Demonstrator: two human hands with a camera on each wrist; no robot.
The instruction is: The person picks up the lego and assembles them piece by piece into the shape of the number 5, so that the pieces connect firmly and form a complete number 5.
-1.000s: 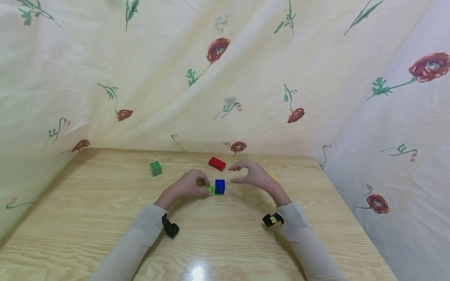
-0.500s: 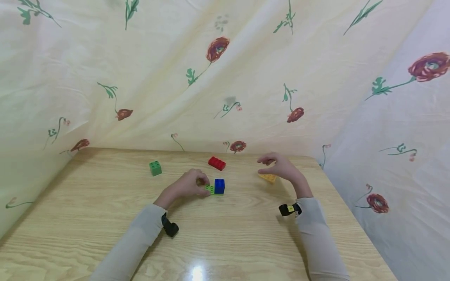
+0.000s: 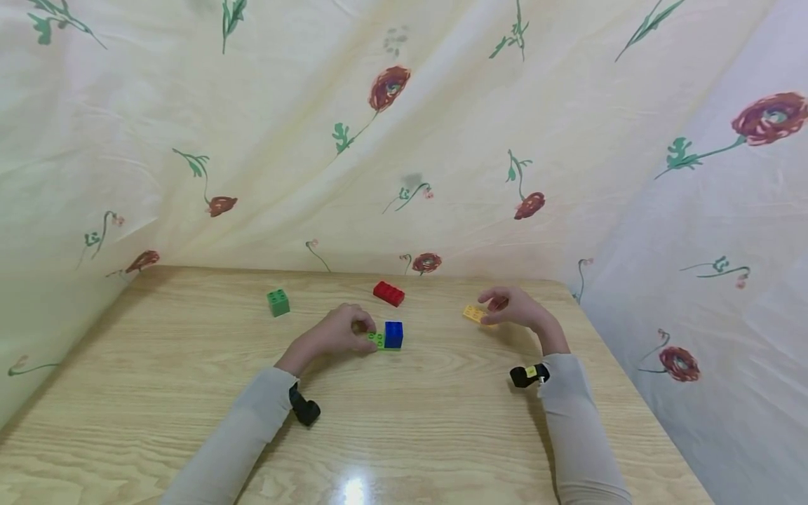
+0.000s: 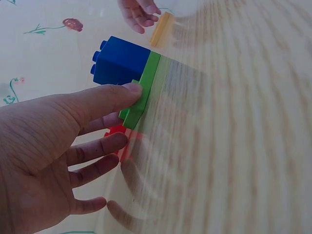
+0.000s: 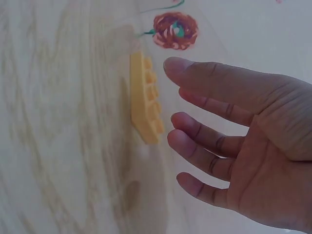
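Note:
At the middle of the table, my left hand pinches the left end of a flat light green brick between thumb and index finger. A blue block stands on the right part of that brick, studs up; the left wrist view shows the blue block and the green edge side-on. Off to the right, my right hand hovers by a flat yellow brick, partly covering it. In the right wrist view, a gap shows between its loosely bent fingers and the yellow brick.
A red brick lies behind the blue block, towards the back edge. Farther left sits a darker green block. A flowered cloth hangs behind the wooden table.
My right hand has moved rightward, away from the blue block to the yellow brick, and has lowered a little there. My left hand has stayed on the light green brick.

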